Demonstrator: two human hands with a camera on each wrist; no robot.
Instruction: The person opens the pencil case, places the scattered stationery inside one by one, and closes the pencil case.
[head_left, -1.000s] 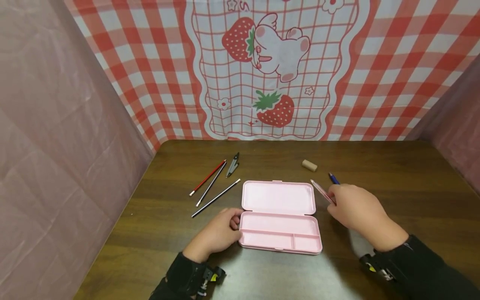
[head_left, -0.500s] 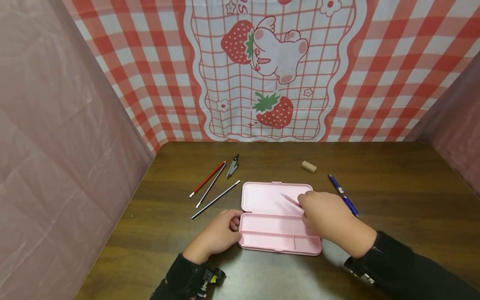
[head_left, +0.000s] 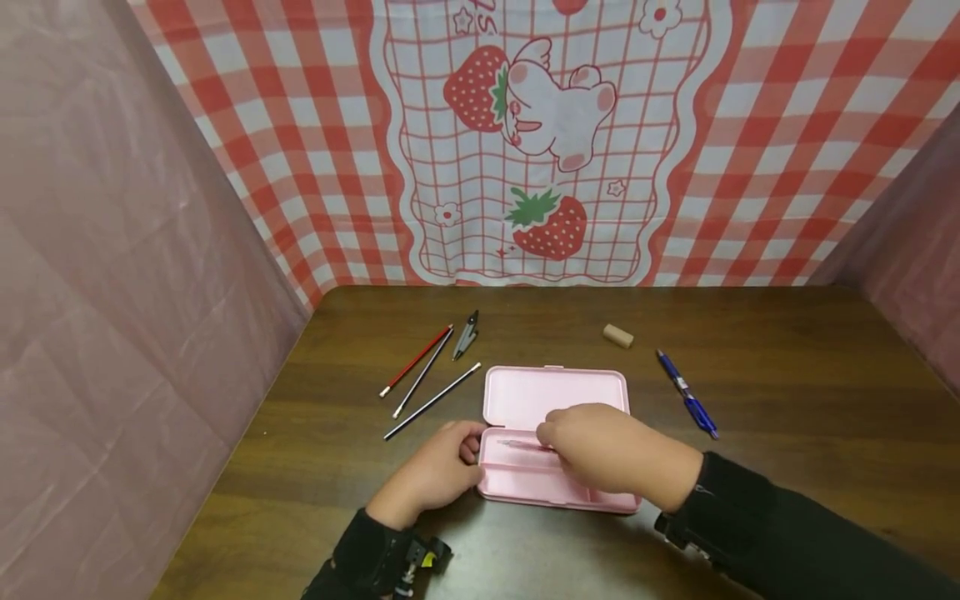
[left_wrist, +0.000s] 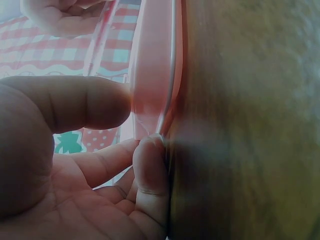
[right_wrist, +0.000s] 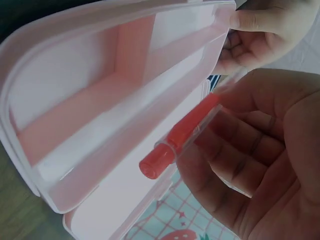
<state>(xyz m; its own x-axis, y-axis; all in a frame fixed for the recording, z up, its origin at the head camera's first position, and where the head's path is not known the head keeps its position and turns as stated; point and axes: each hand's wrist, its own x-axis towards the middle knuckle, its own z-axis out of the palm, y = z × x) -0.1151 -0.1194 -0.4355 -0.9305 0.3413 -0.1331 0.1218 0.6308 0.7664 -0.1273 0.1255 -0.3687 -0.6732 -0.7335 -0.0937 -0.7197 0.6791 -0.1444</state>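
Note:
A pink pencil case [head_left: 557, 395] lies open on the table, its lid folded back and its base split into compartments. My left hand [head_left: 433, 467] grips the left end of the base, with the thumb [left_wrist: 95, 102] against the end wall and curled fingers beside it. Over the long rear compartment, my right hand [head_left: 611, 450] pinches a clear-barrelled pen with a red end [right_wrist: 187, 127]. The pen's tip [head_left: 513, 443] points left, within the compartment's outline. Whether the pen touches the floor of the case cannot be told. My right hand hides part of the base.
Left of the case lie a red pencil [head_left: 416, 361], two dark striped pencils [head_left: 432, 401] and a grey compass [head_left: 466, 336]. Behind the case on the right is a tan eraser [head_left: 618, 336]. A blue pen [head_left: 687, 394] lies farther right. A checked cloth [head_left: 315, 142] hangs behind the table.
My right hand has carried the red-ended pen leftward and toward me, from beside the lid to over the base. The blue pen now shows in full. My left hand has stayed put.

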